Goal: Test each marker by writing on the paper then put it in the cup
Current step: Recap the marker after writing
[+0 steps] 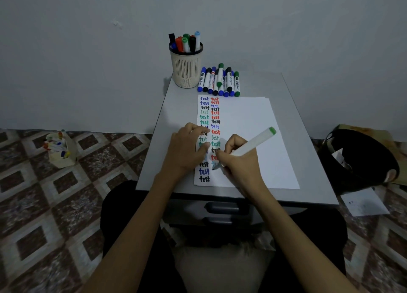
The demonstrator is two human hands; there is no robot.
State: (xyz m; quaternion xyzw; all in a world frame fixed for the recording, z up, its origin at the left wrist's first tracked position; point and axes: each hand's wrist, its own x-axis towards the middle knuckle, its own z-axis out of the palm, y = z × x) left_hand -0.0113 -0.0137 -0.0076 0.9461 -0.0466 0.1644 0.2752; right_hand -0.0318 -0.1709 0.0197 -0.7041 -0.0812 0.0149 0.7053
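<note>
My right hand (239,160) grips a white marker with a green end (256,141), its tip touching the paper (253,125) low in the second column of "test" words. My left hand (187,149) lies flat on the sheet's left column, holding nothing, with its fingers loosely curled. A beige slotted cup (186,69) at the table's far left corner holds several markers. To the right of the cup, a row of several capped markers (220,82) lies just beyond the paper's top edge.
The small grey table (304,151) has drawers at its front. On the tiled floor, a box with coloured markers (59,148) sits to the left. A black bin (361,160) and a loose paper sheet (365,202) are on the right.
</note>
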